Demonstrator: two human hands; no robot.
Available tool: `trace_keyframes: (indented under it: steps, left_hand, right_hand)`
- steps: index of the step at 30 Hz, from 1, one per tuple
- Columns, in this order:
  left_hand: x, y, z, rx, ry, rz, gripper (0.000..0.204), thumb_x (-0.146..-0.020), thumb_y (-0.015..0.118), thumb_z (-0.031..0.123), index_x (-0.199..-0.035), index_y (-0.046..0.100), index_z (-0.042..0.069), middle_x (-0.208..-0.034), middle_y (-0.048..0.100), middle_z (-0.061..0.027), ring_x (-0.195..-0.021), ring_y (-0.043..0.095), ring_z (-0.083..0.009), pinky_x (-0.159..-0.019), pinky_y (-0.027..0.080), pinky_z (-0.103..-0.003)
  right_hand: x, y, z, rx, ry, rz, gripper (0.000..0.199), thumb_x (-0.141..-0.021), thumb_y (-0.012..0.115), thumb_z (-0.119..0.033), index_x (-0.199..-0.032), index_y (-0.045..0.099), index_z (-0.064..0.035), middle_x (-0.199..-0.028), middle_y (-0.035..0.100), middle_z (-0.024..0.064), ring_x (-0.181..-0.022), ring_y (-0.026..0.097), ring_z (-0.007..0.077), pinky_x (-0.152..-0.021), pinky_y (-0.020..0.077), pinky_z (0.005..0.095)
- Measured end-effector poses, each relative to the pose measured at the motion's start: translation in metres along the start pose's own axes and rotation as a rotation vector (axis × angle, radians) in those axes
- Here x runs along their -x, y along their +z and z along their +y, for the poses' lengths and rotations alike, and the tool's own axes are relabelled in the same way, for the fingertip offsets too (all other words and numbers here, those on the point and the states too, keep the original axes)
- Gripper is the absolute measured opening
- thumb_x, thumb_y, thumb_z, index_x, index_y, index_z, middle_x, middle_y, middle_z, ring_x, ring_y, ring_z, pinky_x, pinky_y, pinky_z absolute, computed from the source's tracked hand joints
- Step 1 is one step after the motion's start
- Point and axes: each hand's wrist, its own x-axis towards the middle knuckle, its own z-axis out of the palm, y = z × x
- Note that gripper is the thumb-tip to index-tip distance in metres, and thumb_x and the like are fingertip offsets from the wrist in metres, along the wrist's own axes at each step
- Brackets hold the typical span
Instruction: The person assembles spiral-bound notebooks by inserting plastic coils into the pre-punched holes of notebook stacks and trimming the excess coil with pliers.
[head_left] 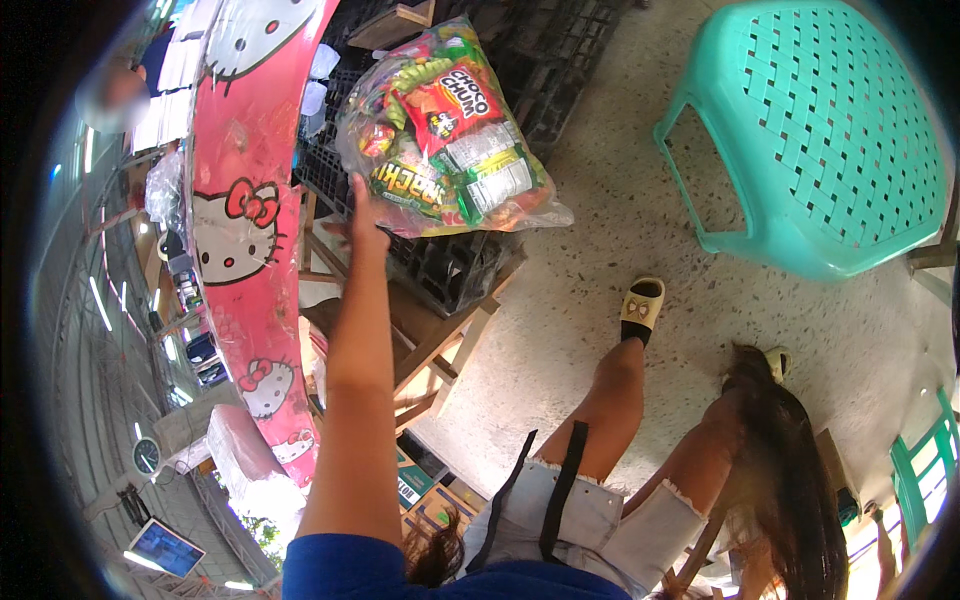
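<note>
Left hand [362, 215]: arm extended upward from the lower edge, grip open, fingers straight, fingertips touching the lower left edge of a clear plastic bag of snack packets [445, 130]. No closure on the bag is visible. Right hand: not in view.

The bag lies on a black plastic crate [440, 262], tilted, its knotted end toward the upper left. Inside it: a red packet with a dark round emblem near the top, green packets with yellow lettering lower left, and white-labelled packets with barcodes at centre right. The crate rests on a wooden frame [455, 345] with bare slats below.

Left of the arm, a long pink panel with white cartoon cat faces and red bows [245, 230] runs from top to bottom, standing between the hand and the street side. Further crates sit behind the bag.

Right of the crate: speckled concrete floor [590, 230], a turquoise plastic stool with woven-pattern seat [815, 150], and the person's foot in a pale yellow sandal [642, 305].
</note>
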Motion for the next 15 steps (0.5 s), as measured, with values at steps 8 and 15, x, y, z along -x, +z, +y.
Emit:
trace_keyframes:
  steps: [8,15]
  left_hand:
    - [-0.072,-0.011,-0.066,-0.078,-0.064,0.364,0.064,-0.069,0.080,0.044,-0.101,0.045,0.002,-0.100,0.059,-0.0198,-0.075,0.066,-0.0326,-0.051,0.054,-0.054]
    - [-0.073,0.009,0.050,0.305,0.028,-0.068,0.014,-0.084,0.051,0.018,-0.081,0.059,0.007,-0.075,0.064,-0.0097,-0.058,0.061,-0.0224,-0.054,0.054,-0.038]
  right_hand:
    - [0.005,-0.008,-0.008,0.000,-0.007,0.029,0.019,-0.074,0.068,-0.009,-0.089,0.061,0.0009,-0.083,0.060,0.0098,-0.074,0.057,0.0213,-0.069,0.0449,0.0324]
    - [0.001,-0.002,-0.018,-0.036,-0.035,0.052,0.019,-0.073,0.068,-0.008,-0.089,0.062,0.0009,-0.083,0.060,0.0094,-0.074,0.057,0.0210,-0.069,0.0450,0.0319]
